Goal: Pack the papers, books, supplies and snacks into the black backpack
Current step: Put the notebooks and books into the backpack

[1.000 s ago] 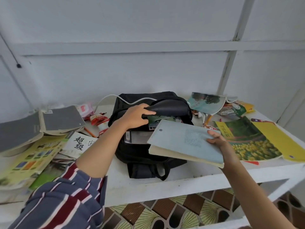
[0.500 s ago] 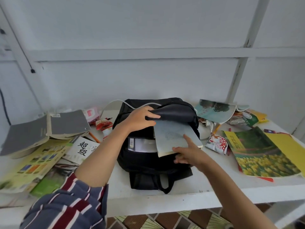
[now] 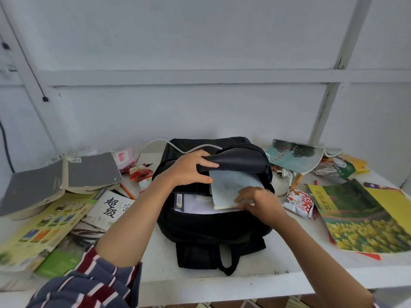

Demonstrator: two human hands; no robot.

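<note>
The person wears a long, loose striped cloth sleeve (image 3: 89,283) on the left arm: a slate-blue ground crossed by broad dark-red bands and thin white lines, the cloth soft and creased, its cuff bunched into folds near the elbow. The forearm beyond the cuff is uncovered. On the left hand (image 3: 189,167), one small orange-painted fingernail (image 3: 210,180) shows. The right forearm and right hand (image 3: 260,202) are uncovered too.

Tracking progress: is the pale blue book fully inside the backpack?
No, part of the pale blue book juts from the black backpack, under the right hand.
</note>
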